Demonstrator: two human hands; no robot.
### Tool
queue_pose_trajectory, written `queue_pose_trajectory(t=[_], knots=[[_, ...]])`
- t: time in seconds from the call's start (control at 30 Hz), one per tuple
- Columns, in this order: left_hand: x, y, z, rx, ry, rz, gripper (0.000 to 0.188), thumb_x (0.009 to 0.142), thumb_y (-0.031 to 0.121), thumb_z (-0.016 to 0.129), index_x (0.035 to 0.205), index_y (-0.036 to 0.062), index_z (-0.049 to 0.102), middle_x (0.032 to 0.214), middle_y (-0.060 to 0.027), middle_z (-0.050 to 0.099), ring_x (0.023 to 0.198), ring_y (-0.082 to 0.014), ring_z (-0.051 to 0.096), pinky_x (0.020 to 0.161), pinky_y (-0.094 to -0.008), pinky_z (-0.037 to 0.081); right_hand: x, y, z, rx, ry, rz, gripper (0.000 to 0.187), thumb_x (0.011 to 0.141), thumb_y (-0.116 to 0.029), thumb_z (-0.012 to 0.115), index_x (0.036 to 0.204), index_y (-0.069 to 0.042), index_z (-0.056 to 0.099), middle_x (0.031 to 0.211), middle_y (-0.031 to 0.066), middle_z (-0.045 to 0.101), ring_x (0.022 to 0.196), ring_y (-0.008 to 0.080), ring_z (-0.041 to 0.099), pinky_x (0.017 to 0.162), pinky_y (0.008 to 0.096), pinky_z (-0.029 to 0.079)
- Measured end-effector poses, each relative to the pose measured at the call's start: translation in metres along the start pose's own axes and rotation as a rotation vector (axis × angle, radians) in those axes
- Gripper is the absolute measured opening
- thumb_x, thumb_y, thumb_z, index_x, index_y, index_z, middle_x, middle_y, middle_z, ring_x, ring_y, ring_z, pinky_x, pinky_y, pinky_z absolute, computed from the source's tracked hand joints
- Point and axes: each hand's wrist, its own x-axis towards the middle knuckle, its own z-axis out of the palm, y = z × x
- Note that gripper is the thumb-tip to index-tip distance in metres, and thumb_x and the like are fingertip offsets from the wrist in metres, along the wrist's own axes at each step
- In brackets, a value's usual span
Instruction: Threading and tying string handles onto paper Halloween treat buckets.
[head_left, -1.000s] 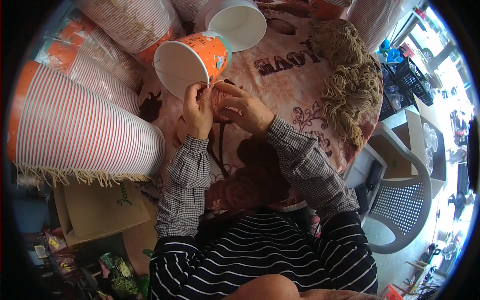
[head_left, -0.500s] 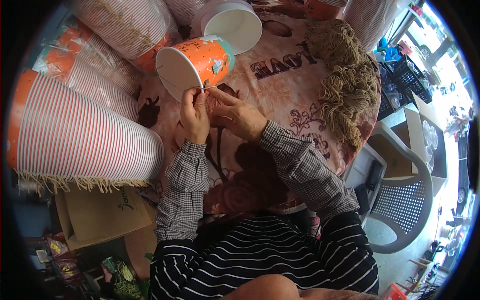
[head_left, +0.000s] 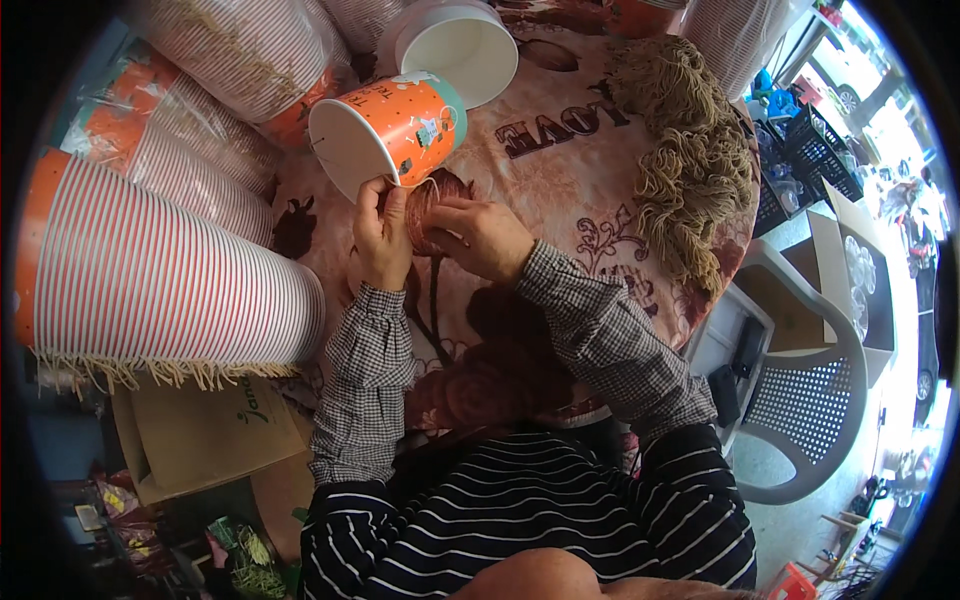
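An orange and green paper bucket (head_left: 412,125) lies on its side with its white mouth turned toward me. A thin cord (head_left: 420,186) is fastened at its rim and bends toward my right hand. My left hand (head_left: 382,235) is closed, thumb and fingers pinching the rim where the cord comes through. Beside it, my right hand (head_left: 485,235) is closed with curled fingers at the cord's loose end; the fingertips are partly hidden. Behind stands another white paper bucket (head_left: 465,62), also lying on its side, its mouth open.
Long stacks of nested paper buckets (head_left: 180,265) lie at the left, with cord ends hanging from the nearest. A heap of tan cords (head_left: 695,165) covers the table's right side. Beyond the patterned tablecloth (head_left: 560,200) are a grey plastic chair (head_left: 810,400) and a cardboard box (head_left: 850,270).
My right hand has drawn slightly back from the rim, its fingers more curled, and the cord now bends in an arc. The bucket and left hand have shifted slightly.
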Motion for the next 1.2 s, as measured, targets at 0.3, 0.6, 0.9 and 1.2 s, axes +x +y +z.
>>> queue_pose_trajectory(t=[0.3, 0.6, 0.9, 1.2], knots=[[0.008, 0.023, -0.023, 0.465, 0.201, 0.495, 0.017, 0.093, 0.009, 0.057, 0.105, 0.0036, 0.067, 0.099, -0.0113, 0.058, 0.092, -0.0269, 0.058, 0.079, -0.0352, 0.047, 0.006, 0.024, -0.06, 1.197, 0.386, 0.392, 0.01, 0.097, -0.014, 0.052, 0.1, -0.005, 0.056, 0.093, 0.0119, 0.066, 0.081, 0.02, 0.068, 0.064, 0.0282, 0.055], [-0.001, 0.051, -0.008, 0.541, 0.084, 0.657, 0.022, 0.088, 0.004, 0.06, 0.108, 0.0066, 0.068, 0.095, -0.0069, 0.062, 0.087, -0.0245, 0.059, 0.076, -0.038, 0.045, 0.006, -0.006, -0.043, 0.975, 0.512, 0.337, 0.008, 0.094, -0.01, 0.056, 0.095, -0.001, 0.057, 0.093, 0.0101, 0.067, 0.083, 0.0166, 0.067, 0.071, 0.0302, 0.057], [0.002, 0.054, -0.007, 0.488, 0.075, 0.571, 0.029, 0.089, -0.001, 0.058, 0.118, 0.0011, 0.061, 0.101, -0.01, 0.066, 0.092, -0.0251, 0.062, 0.08, -0.0356, 0.048, 0.001, -0.028, 0.002, 0.403, 0.51, 0.256, 0.012, 0.086, -0.002, 0.061, 0.096, -0.002, 0.056, 0.09, 0.0086, 0.059, 0.081, 0.0171, 0.063, 0.065, 0.0288, 0.054], [-0.001, 0.042, -0.006, 0.513, 0.163, 0.554, 0.017, 0.088, 0.003, 0.06, 0.105, 0.0048, 0.062, 0.096, -0.0053, 0.068, 0.09, -0.0239, 0.063, 0.086, -0.039, 0.045, 0.003, 0.023, -0.052, 1.001, 1.018, 0.348, 0.012, 0.097, -0.011, 0.052, 0.098, 0.0, 0.056, 0.101, 0.0131, 0.064, 0.091, 0.0224, 0.065, 0.081, 0.0369, 0.054]])
